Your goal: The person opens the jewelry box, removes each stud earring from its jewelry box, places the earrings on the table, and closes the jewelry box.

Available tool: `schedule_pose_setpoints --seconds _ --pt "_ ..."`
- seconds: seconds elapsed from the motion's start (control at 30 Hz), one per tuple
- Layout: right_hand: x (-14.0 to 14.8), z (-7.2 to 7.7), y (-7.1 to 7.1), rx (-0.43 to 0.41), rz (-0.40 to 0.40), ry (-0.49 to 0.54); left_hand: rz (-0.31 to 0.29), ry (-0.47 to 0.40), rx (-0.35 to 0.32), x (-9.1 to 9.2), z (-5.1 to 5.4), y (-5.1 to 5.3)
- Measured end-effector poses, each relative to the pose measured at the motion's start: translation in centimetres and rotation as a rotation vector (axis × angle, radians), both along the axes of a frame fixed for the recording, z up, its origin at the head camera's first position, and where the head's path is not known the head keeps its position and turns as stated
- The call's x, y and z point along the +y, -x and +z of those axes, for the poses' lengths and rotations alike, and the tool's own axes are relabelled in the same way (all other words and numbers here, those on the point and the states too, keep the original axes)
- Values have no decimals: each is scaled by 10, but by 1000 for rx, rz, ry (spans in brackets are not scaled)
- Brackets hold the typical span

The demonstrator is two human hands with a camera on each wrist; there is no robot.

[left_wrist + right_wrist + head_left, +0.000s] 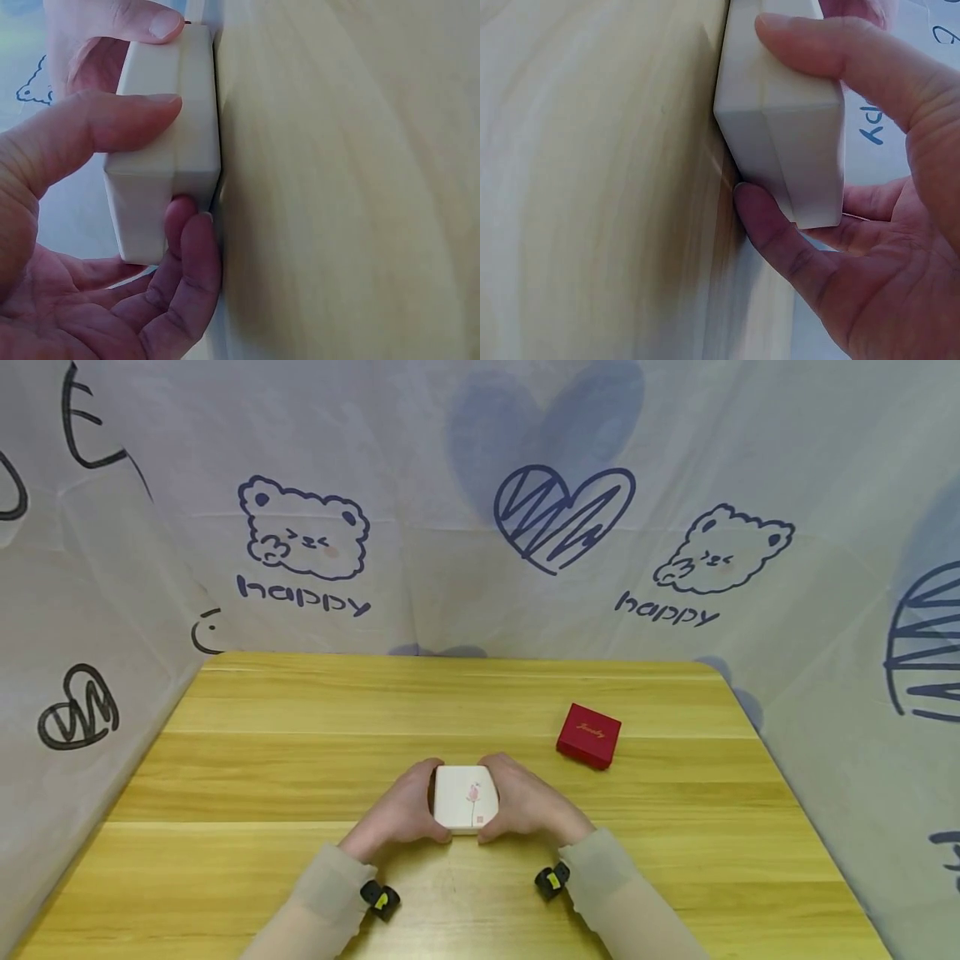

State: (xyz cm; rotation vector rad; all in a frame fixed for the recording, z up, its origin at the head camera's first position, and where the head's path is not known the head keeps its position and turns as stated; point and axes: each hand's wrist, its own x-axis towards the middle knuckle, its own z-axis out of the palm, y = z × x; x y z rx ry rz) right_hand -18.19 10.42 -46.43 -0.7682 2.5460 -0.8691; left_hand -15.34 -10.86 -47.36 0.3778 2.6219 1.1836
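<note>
A small white box (454,797) with a pink flower printed on its top sits on the wooden table near the middle of the head view. My left hand (406,805) grips its left side, the thumb at the near face and the fingers curled around the side and far edge. From the other side, my right hand (527,800) holds it the same way. A seam runs around the white box (141,206) in the left wrist view, with lid and base together. In the right wrist view, the white box (815,169) stands against the tabletop.
Further back and to the right lies a dark red box (589,737) with gold lettering on top. The wooden tabletop (300,760) extends on all sides of the hands. A white cloth (442,568) with blue drawings hangs behind the table.
</note>
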Motion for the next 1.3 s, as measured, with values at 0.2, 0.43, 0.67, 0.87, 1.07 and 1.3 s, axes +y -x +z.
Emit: schedule_pose_setpoints --seconds 0.2,0.43,0.67,0.87,1.07,1.3 --pt "1 0 2 -4 19 1 -18 27 23 3 1 -1" --pt "0 -1 4 -10 24 7 -16 113 53 9 0 -2" --pt "1 -1 4 -20 20 13 -4 143 54 12 0 -4" --pt "1 1 3 -32 15 24 6 125 49 12 0 -4" --pt "2 2 0 -21 15 39 10 98 51 10 -2 -2" --pt "4 1 -1 9 21 64 12 54 53 7 -3 -2"
